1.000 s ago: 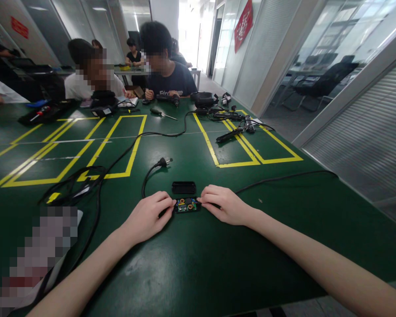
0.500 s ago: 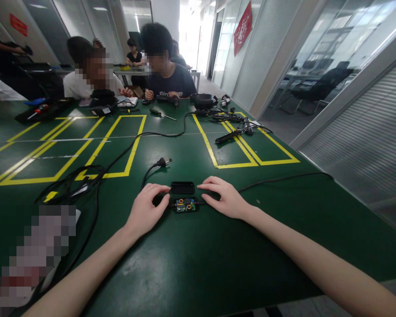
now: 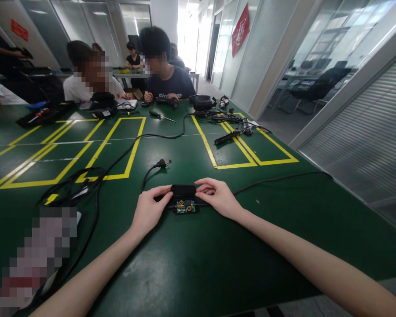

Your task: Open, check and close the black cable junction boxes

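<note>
Between my two hands is a black plastic cover (image 3: pixel 184 190), its smooth outer face turned towards me. My left hand (image 3: pixel 152 205) pinches its left end with thumb and fingers. At the right end, the fingertips of my right hand (image 3: pixel 218 196) close on it. Just in front of the cover lies a power adapter's lower case with an exposed circuit board (image 3: pixel 186 207), showing copper coils and small parts. A cable leaves the case on each side, partly hidden by my hands. Beyond my left hand lies a black power plug (image 3: pixel 161 164) with its pins pointing right.
A coiled black cable (image 3: pixel 82 180) and a pixelated flat item (image 3: pixel 36 255) lie to the left. Farther off are a screwdriver (image 3: pixel 161 116) and tangled black cables and parts (image 3: pixel 232 125). Yellow tape (image 3: pixel 128 165) marks the green table (image 3: pixel 185 273). Several people work across it.
Both hands have closed on the cover's ends. The cover has tipped from showing its hollow inside to showing its outer face.
</note>
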